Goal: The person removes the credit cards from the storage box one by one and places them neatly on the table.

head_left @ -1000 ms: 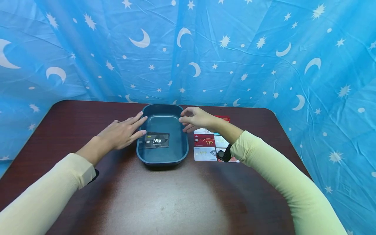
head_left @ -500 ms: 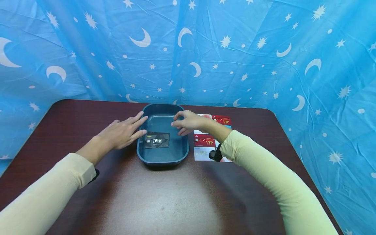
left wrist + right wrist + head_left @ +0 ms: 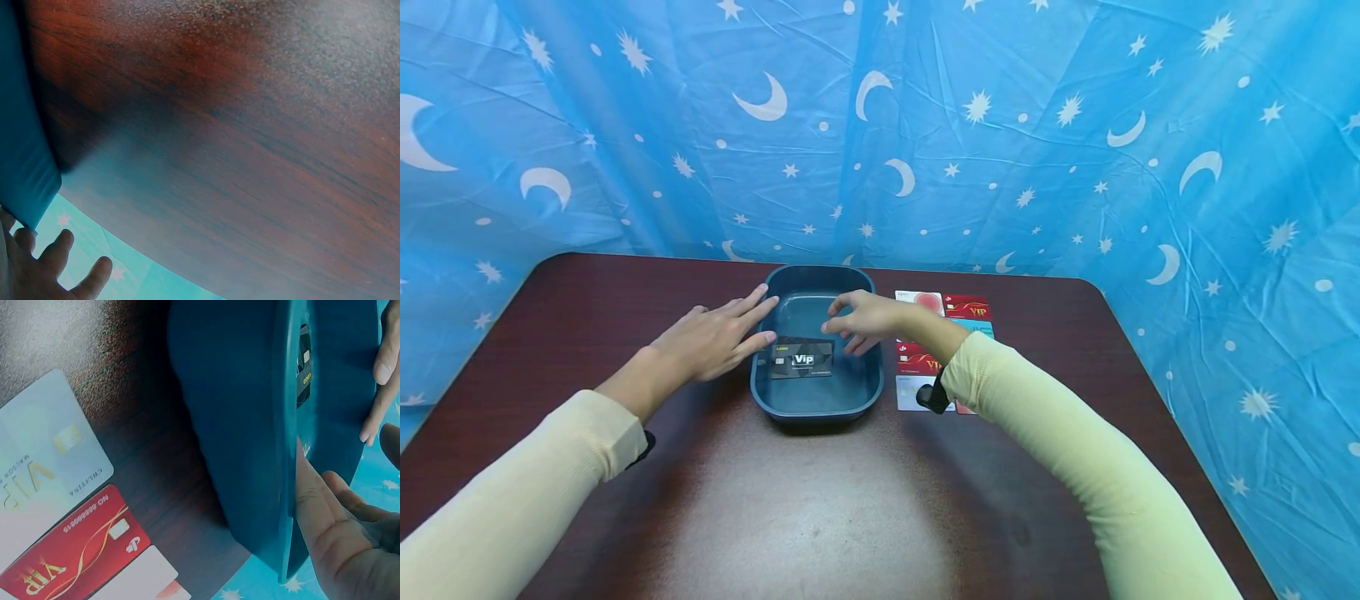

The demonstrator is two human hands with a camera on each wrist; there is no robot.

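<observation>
A dark blue-green rectangular tray (image 3: 817, 416) with rounded corners sits on the table. Inside lies a black "Vip" card (image 3: 803, 360), and a dark edge shows behind it. My left hand (image 3: 703, 342) spreads its fingers along the tray's left rim. Over the tray's right part reaches my right hand (image 3: 867, 320), thumb and forefinger apart, with nothing seen between them. In the right wrist view, the fingers (image 3: 322, 506) of that hand extend past the near rim into the tray. Only the left hand's fingertips (image 3: 100, 275) and part of the tray appear in the left wrist view.
Right of the tray, several cards lie in two columns, including a red VIP card (image 3: 916, 358), a white card (image 3: 913, 392) and another red card (image 3: 967, 307). My right forearm covers some of them. A blue star-and-moon curtain (image 3: 700, 125) hangs behind the dark wooden table (image 3: 820, 517).
My right hand has moved leftward from the tray's right rim to above its interior, uncovering cards at the back right. My left hand has stayed at the left rim.
</observation>
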